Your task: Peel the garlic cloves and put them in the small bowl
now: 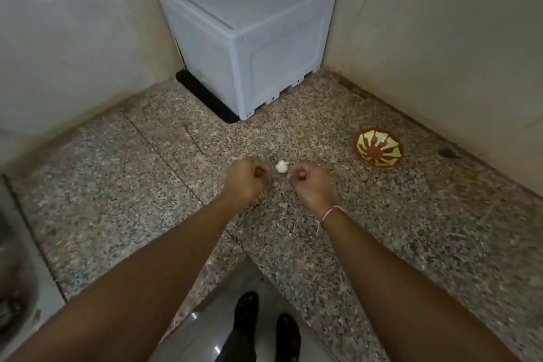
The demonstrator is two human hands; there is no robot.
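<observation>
A small white garlic bulb (281, 167) lies on the speckled granite counter (147, 185), right between my two hands. My left hand (246, 181) hovers just left of it with the fingers curled into a loose fist, and I see nothing in it. My right hand (308, 184) is just right of the bulb, fingers curled, and seems to pinch a thin whitish bit of garlic skin (290, 173) at its fingertips. The small bowl (378, 138), red with a yellow-green star pattern, stands on the counter to the right of my right hand. Nothing shows inside it.
A white boxy appliance (249, 38) on a black mat (205, 97) fills the back corner of the counter. A steel sink (11, 288) lies at the far left. The counter edge runs diagonally below my forearms, with the floor and my feet (264, 329) beneath.
</observation>
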